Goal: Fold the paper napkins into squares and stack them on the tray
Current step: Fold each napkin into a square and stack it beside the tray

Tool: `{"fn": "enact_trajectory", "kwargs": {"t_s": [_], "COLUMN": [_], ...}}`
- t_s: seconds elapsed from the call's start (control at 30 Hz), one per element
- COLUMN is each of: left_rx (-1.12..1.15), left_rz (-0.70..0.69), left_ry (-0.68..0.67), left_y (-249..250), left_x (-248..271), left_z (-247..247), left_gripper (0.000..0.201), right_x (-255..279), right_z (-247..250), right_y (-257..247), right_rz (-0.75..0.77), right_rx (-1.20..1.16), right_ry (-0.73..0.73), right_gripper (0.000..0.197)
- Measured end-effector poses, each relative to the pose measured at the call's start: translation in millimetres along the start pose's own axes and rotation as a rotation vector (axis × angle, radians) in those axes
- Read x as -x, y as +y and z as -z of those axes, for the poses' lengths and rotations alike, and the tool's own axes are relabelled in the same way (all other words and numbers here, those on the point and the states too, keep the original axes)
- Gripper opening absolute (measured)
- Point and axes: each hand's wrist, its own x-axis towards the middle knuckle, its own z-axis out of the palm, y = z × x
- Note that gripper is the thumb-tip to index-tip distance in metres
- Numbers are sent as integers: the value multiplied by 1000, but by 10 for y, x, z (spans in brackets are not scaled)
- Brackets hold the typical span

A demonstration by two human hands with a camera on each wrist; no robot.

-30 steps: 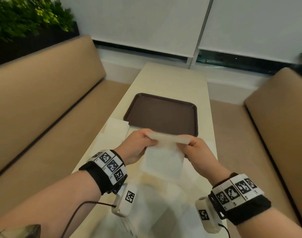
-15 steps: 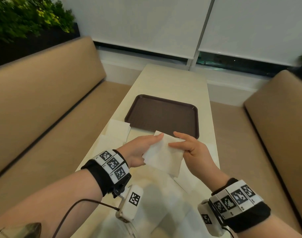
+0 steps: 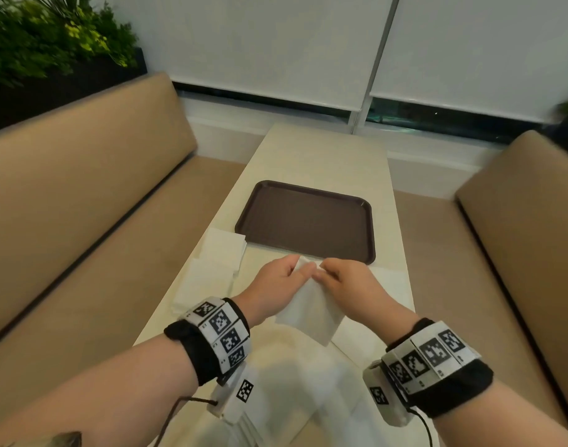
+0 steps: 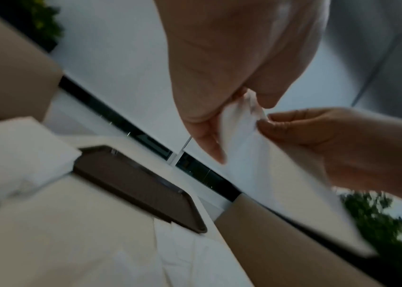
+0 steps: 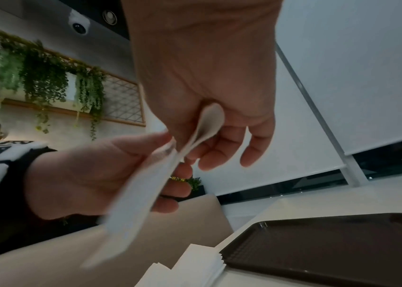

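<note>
Pinching the napkin point(image 3: 311, 306) at one shared top corner now, left hand point(image 3: 274, 287) and right hand point(image 3: 352, 283) drawn together from their earlier spread grip; sheet hanging folded, just short of the tray point(image 3: 369, 233). Fold likely closing; tray bare, so no square stacked yet.

Both hands now pinch the napkin's point(image 3: 311, 309) top corner together.

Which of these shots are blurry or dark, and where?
Head view: evenly lit, sharp on the brown plastic tray. Left wrist view: dim, motion-smeared across the white paper napkin. Right wrist view: dim, napkin's lower edge blurred; left hand and right hand underexposed.
</note>
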Motion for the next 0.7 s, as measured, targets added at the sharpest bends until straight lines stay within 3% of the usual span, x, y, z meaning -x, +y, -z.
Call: {"fn": "enact_trajectory", "kwargs": {"t_s": [0.07,0.13,0.23,0.33,0.47,0.6,0.7], "left_rx": [-224,-228,-67,42,-80,-203,-189], "left_rz": [-94,-124,-45,40,81,200,314], "left_ry": [58,91,169,94,107,90,257], "left_y": [-15,-57,-170,-274,-422,-767,-1096], "left_x": [-10,-13,-32,39,114,31,-129], "left_z": [43,77,147,196,311,837,1337], "left_gripper": [19,19,23,25,45,24,15], "right_x": [-7,2,29,41,71,205,371], "right_z": [-23,-36,-27,-40,-144,-231,-295], "right_y": [-13,-9,35,99,142,351,550], "right_rz": [40,60,35,12,-21,-165,-283], "right_rx": [114,176,134,89,44,-51,-132], "right_ry": [-36,-59,-34,-31,-123,-107,-89], "right_gripper": [36,34,33,31,27,24,27]}}
